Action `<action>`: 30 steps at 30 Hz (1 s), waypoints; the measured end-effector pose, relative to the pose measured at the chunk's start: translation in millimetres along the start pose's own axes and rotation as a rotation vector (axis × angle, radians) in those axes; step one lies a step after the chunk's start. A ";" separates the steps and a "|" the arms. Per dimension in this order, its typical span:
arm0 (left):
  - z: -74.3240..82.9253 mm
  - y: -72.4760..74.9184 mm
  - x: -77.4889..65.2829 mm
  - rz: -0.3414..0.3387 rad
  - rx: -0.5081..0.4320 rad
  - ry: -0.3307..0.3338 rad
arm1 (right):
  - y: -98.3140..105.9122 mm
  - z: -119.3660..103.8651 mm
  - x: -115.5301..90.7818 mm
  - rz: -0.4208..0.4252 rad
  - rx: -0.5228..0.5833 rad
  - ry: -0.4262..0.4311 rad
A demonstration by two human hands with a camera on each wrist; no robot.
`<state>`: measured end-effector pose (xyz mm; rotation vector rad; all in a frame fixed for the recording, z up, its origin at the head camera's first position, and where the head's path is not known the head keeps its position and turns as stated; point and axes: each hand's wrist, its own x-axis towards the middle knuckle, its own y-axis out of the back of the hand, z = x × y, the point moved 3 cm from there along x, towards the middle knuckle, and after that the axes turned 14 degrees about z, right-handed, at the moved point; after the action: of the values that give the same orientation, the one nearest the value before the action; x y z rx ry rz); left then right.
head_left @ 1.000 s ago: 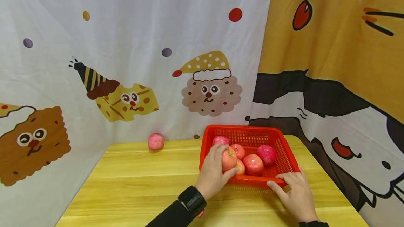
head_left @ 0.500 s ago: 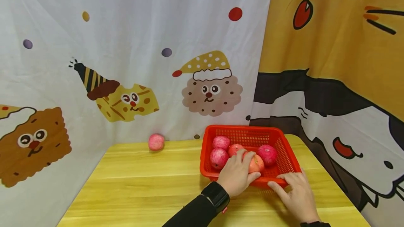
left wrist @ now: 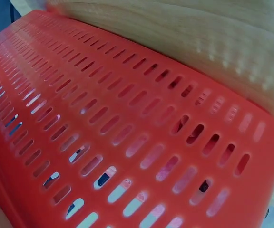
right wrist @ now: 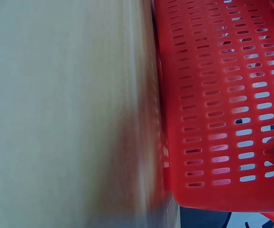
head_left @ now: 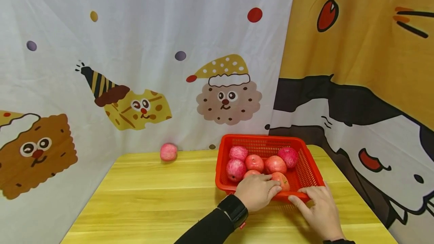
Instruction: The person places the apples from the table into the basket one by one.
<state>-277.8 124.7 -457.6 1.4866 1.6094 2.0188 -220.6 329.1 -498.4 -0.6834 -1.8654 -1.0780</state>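
My left hand [head_left: 255,192] reaches over the front rim of a red plastic basket [head_left: 261,138]. Its fingers and thumb hold an apple [head_left: 282,182] low inside the basket, close to the front wall; part of that apple is hidden by the fingers. At the front right corner, my right hand [head_left: 318,208] grips the basket's rim, thumb on the near side. Several other apples lie in the basket, among them a pink one [head_left: 236,170] at the left and a darker one [head_left: 288,157] at the right. Both wrist views show mainly the slotted basket wall [left wrist: 127,109], [right wrist: 213,104].
A lone pink apple [head_left: 168,152] sits at the back left of the wooden table [head_left: 145,199], by the white curtain [head_left: 142,29]. A printed yellow curtain [head_left: 356,40] hangs along the right side.
My left hand has carried the apple from the basket's left side rightward and down to the front middle. Apples at the left came into view. My right hand has stayed on the rim.
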 end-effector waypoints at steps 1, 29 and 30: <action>0.1 -0.2 -0.1 -0.003 0.002 0.002 | 0.1 0.0 0.3 0.000 0.000 0.000; 0.4 -6.2 -2.7 0.018 -0.004 0.014 | 0.2 -0.2 -0.2 0.007 0.001 -0.001; 0.1 -5.9 -3.0 0.021 -0.005 0.015 | 0.1 -0.6 0.1 0.011 0.004 0.002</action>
<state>-278.8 125.2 -464.1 1.4968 1.5991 2.0486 -220.3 328.7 -498.1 -0.6891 -1.8597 -1.0670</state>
